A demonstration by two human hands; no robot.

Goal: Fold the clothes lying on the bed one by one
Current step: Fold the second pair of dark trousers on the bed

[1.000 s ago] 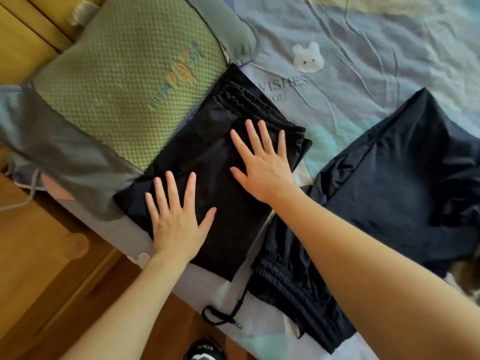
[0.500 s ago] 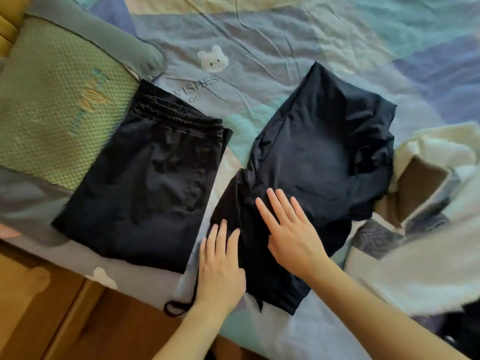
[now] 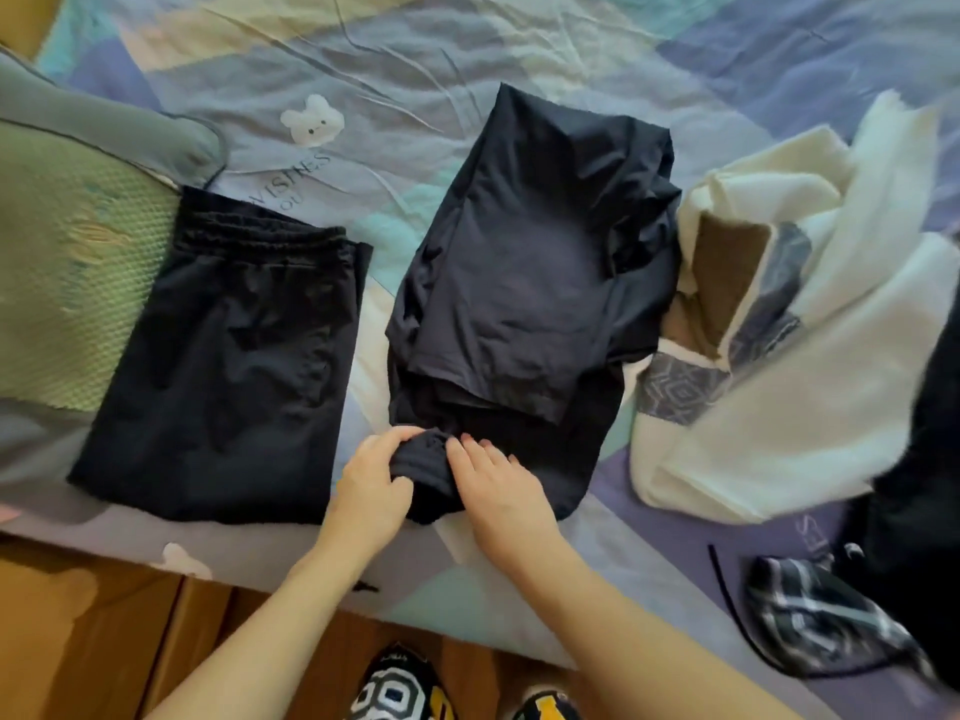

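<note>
Head view, left to right. A green pillow (image 3: 67, 262) lies at the left edge of the bed (image 3: 467, 59). Beside it rests a pair of folded black trousers (image 3: 228, 371), waistband away from the person, flat and squared. At centre lies a dark navy garment (image 3: 524, 283), partly folded and rumpled, its near end bunched at the bed's front edge. The left hand (image 3: 371, 483) is clenched on that bunched end; the right hand (image 3: 501, 488) lies just beside it, fingers curled over the same cloth, apparently pinching it. Further right sits a heap of cream and patterned clothing (image 3: 789, 356), then a plaid piece (image 3: 810, 626) near the front corner, both unfolded. The navy fabric looks thin, soft and light, likely to slump and slide. It is best taken at hems or corners with both hands, spread apart, then smoothed flat before each fold.
</note>
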